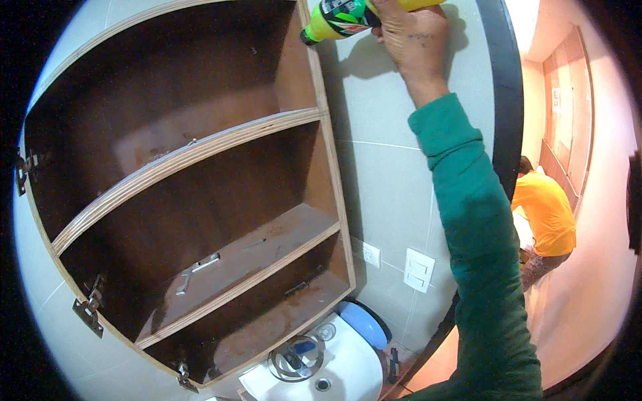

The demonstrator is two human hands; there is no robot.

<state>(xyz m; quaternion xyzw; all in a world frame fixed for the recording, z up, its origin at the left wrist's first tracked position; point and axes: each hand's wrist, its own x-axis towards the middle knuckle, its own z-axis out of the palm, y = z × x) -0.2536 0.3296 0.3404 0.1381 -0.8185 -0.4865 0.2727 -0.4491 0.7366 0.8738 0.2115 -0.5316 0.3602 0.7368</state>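
My right hand (411, 43) reaches up in a green sleeve at the top of the view. Its fingers are wrapped round a yellow-green plastic bottle (341, 19) with a dark label and a black cap. The bottle lies nearly sideways, its cap end tipped down to the left by the right side panel of a wooden wall cabinet (319, 87). The upper edge cuts off part of the hand and the bottle. The cabinet is open-fronted, with brown compartments and metal hinges (89, 314) on its left edge. My left hand is out of view.
A metal piece (194, 273) lies on a cabinet shelf. Below stands a white sink (354, 367) with a dark coil (274, 364) and a blue basin (362, 324) beside it. Switches (418, 270) sit on the tiled wall. Beyond the dark door frame (506, 134), a person in orange (548, 214) bends over.
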